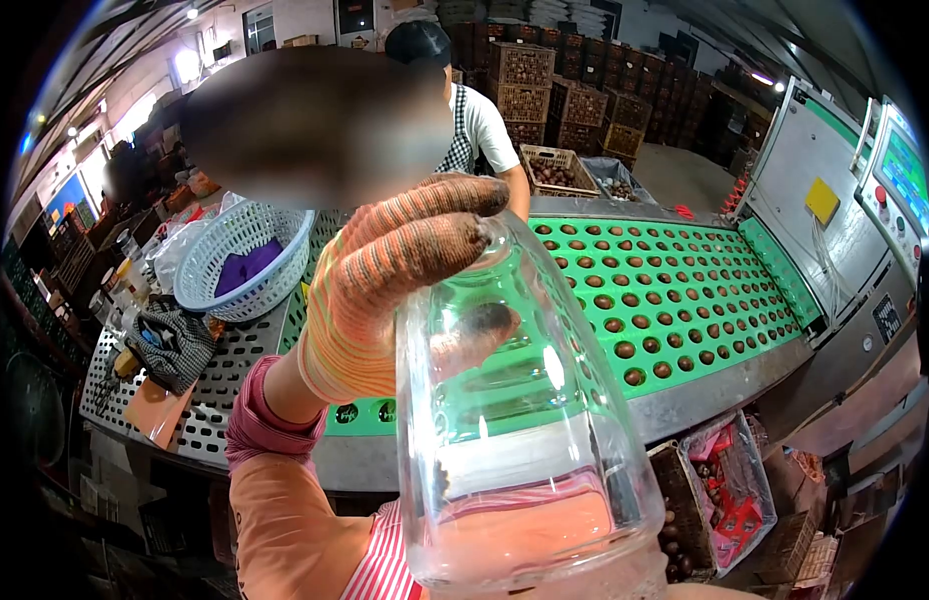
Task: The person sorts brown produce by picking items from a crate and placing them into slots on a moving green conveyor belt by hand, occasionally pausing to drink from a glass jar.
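Observation:
My left hand (380, 280), in an orange-striped knitted glove with dark, worn fingertips, is wrapped round a large clear plastic bottle (520, 400). The bottle is tilted and very close to the camera, with its narrower end under the fingers at the top. Through its wall one gloved finger shows, along with the green tray behind. The pink cuff (275, 415) and orange sleeve (285, 520) of that arm rise from the lower left. My right hand does not show.
Behind the bottle, a green tray (685, 362) holds rows of round brown items in its holes. A blue basket (200, 280) with purple cloth stands left. Opposite is a person (495, 130). The machine's control panel (900, 175) is right; crates (522, 85) are stacked behind.

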Motion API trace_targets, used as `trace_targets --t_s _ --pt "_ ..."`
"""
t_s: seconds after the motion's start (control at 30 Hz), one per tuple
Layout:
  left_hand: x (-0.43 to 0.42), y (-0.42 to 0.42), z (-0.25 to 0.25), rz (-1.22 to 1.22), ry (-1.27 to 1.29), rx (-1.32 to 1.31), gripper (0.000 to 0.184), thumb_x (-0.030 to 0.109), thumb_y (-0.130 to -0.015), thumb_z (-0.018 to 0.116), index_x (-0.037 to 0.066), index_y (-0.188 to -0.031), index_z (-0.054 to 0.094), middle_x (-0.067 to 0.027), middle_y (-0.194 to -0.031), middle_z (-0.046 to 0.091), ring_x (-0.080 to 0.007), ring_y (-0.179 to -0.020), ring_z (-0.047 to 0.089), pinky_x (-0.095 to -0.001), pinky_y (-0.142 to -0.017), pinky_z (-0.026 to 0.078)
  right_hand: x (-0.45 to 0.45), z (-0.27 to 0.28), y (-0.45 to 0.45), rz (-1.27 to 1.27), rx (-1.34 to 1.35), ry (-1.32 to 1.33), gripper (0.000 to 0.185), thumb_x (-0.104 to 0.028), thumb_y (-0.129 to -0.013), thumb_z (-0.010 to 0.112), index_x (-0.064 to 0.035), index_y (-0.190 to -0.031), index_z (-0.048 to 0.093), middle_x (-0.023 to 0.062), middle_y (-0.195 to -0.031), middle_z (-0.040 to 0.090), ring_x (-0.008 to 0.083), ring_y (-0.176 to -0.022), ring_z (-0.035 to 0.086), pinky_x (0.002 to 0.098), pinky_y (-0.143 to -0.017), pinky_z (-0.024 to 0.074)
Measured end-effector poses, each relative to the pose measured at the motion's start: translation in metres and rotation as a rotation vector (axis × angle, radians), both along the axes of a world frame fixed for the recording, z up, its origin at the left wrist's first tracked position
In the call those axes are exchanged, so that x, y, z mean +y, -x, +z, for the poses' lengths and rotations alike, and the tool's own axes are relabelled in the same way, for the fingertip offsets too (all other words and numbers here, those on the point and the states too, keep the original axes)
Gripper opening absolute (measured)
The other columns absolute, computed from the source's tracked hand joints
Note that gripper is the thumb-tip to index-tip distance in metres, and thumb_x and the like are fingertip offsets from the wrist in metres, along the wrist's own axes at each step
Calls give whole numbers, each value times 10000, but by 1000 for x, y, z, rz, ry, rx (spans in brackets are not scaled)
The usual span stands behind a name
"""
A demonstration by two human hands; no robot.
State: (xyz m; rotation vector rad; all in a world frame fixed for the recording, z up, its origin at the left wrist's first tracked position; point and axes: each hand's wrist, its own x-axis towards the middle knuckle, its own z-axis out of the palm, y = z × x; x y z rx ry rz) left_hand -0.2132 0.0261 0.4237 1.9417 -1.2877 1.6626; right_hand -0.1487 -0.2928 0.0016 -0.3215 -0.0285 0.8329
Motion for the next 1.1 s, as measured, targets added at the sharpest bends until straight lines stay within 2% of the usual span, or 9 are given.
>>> trace_targets --t_s 0.23,0.4,0.63,0.93,1.1 --pt "-18 20 13 14 106 127 596 101 -624 884 92 -1146 596 -223 -1140 647 -342 -1053 640 -465 -941 479 -1 -8 -2 1 10 12 874 -446 -707 824 -107 -1404 419 133 -1338 531 360 -1197 543 542 -988 471" --pt "-24 28 17 22 133 185 594 97 -624 881 85 -1142 590 -222 -1136 646 -339 -1044 643 -457 -920 494 -1 -5 -1 1 -8 -18 845 -424 -710 826 -126 -1397 434 134 -1341 535 367 -1198 546 543 -993 470" --pt "-17 15 14 -3 98 128 588 94 -632 873 82 -1148 591 -215 -1156 637 -344 -1074 626 -453 -927 490 0 -7 -2 19 22 -34 817 -397 -706 831 -166 -1390 449 135 -1351 535 372 -1198 549 557 -1008 450" --pt "-6 1 7 -10 55 67 582 90 -643 864 79 -1157 593 -206 -1181 624 -351 -1112 604 -449 -937 484 0 1 -1 8 27 -10 862 -398 -706 831 -53 -1387 430 145 -1309 558 364 -1184 553 553 -1022 440" --pt "-7 2 4 -39 85 72 591 87 -643 859 76 -1168 587 -216 -1183 621 -357 -1100 608 -442 -916 496 0 -4 -2 23 0 -30 832 -402 -712 828 -86 -1380 445 133 -1316 551 359 -1183 548 552 -1019 443"
